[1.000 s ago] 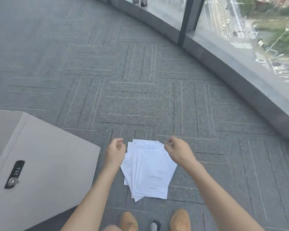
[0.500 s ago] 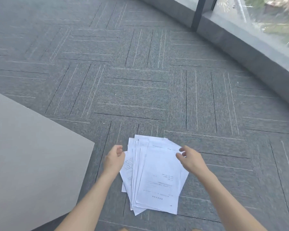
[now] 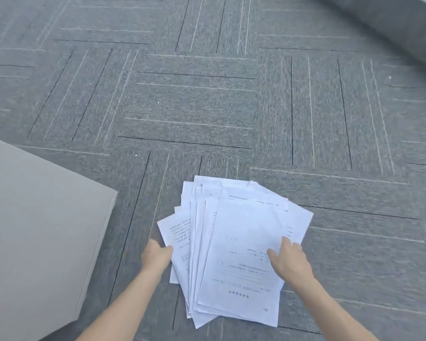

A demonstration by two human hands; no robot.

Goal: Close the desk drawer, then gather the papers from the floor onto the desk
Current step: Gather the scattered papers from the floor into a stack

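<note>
Both hands lowered onto fanned white printed papers point(image 3: 234, 244), left hand point(image 3: 155, 254) pinching edge, right hand point(image 3: 289, 260) spread flat

Both bare forearms reach forward and down from the bottom edge of the view, angled slightly toward each other. The left hand point(image 3: 156, 255) is loosely curled, knuckles up, its fingertips touching the left edge of the papers point(image 3: 234, 242); whether its grip has closed on a sheet cannot be told. The right hand point(image 3: 289, 263) lies palm down with the fingers point(image 3: 285, 242) spread and the thumb pointing left toward the other hand, resting flat on the top sheet with no closed grip. Both wrists are nearly straight. The left hand sits slightly nearer the body than the right hand's fingertips.
</note>
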